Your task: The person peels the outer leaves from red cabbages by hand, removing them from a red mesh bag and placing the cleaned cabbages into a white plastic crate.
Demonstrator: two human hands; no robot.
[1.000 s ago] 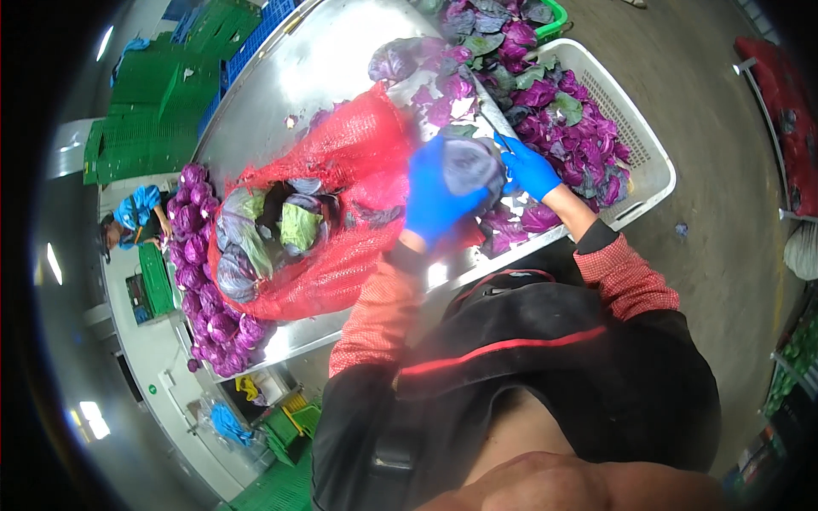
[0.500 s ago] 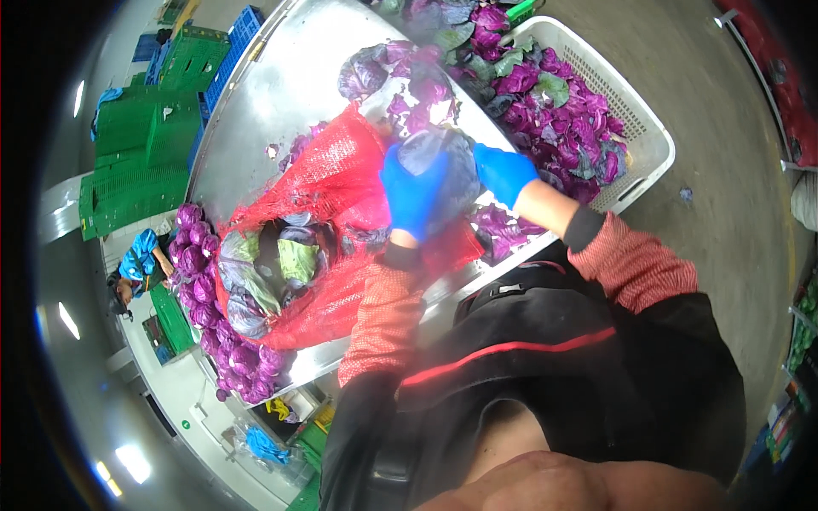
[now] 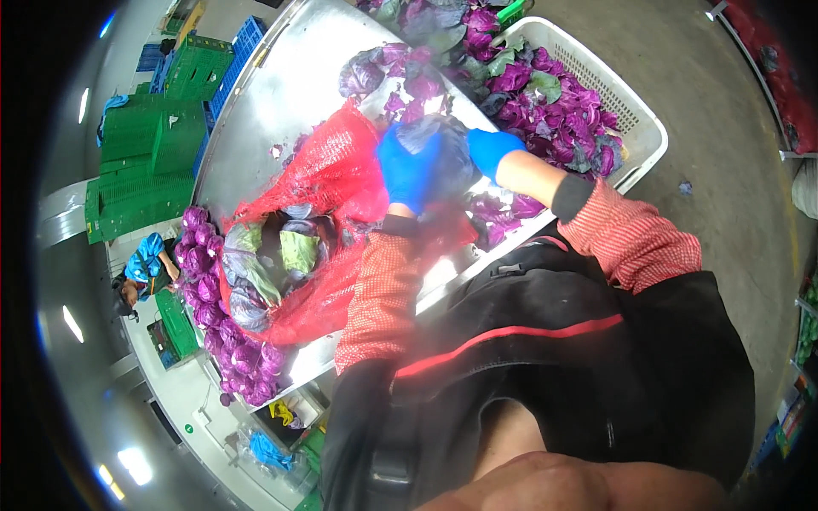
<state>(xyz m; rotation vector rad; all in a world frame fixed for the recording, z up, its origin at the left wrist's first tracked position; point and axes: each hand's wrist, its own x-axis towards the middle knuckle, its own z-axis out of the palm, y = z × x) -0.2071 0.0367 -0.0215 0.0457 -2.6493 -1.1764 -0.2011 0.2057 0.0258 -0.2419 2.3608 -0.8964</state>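
Note:
Between my two blue-gloved hands is a red cabbage with dull greyish outer leaves, partly blurred, held over the metal table. My left hand grips its left side, and my right hand is closed against its right side, fingers partly hidden. Left of my left hand lies an open red mesh bag, its mouth showing untrimmed cabbages inside. Torn purple leaves lie on the table by my right wrist. Beyond my hands sits another cabbage among loose leaves.
A white perforated crate full of purple leaves stands at the right of the table. Trimmed purple cabbages are heaped along the left edge. Green crates are stacked farther left, near another person in blue.
Both hands and the cabbage between them have shifted slightly up in the picture. My right forearm has moved a little left. The mesh bag stays in place.

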